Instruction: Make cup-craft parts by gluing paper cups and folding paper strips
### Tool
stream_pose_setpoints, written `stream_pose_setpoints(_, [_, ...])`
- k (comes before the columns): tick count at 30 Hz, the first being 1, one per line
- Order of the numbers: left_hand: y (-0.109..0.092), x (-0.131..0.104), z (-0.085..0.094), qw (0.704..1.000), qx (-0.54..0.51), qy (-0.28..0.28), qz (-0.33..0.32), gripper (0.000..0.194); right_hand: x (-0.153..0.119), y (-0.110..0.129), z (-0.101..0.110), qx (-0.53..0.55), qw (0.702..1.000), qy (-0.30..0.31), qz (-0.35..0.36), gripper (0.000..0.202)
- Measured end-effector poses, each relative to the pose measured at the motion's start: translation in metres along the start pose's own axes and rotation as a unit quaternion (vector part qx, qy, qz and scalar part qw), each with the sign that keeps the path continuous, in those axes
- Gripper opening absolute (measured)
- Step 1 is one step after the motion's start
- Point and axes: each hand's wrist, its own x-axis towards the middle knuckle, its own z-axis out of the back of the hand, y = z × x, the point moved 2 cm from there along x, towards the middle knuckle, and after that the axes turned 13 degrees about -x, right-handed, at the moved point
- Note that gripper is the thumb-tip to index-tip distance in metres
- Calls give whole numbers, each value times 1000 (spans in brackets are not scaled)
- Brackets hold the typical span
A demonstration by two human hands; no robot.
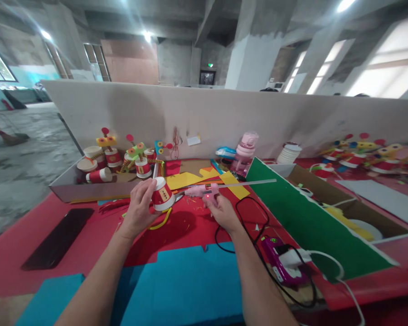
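Note:
Between the fingers of my left hand (141, 206) is a paper cup (163, 194), white with a red printed band, tilted with its wide rim toward the lower right. My right hand (222, 212) is wrapped round the handle of a pink glue gun (199, 191). A small red light shows on the gun, and a long clear glue stick (248, 183) sticks out of its back. The gun's nozzle points left and is close to the cup; whether they touch I cannot tell. Below the cup a curved yellow strip (161, 221) lies on the red table cover (187, 231).
A cardboard box (98, 188) at the left holds cups and finished cup figures. A dark phone (58, 237) lies in front of it. On the right stand a green-sided divided box (292, 222) and a purple power strip (280, 260) with cords. A pink bottle (246, 149) stands behind.

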Motion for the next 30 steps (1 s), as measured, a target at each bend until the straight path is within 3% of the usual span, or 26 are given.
stream_pose_setpoints(15, [-2, -1, -5, 1000, -9, 7, -8, 89, 1, 0, -4, 16, 1000, 26, -5, 39])
stream_pose_setpoints(30, [3, -2, -5, 999, -29, 0, 31, 91, -3, 10, 1, 21, 999, 42, 1, 42])
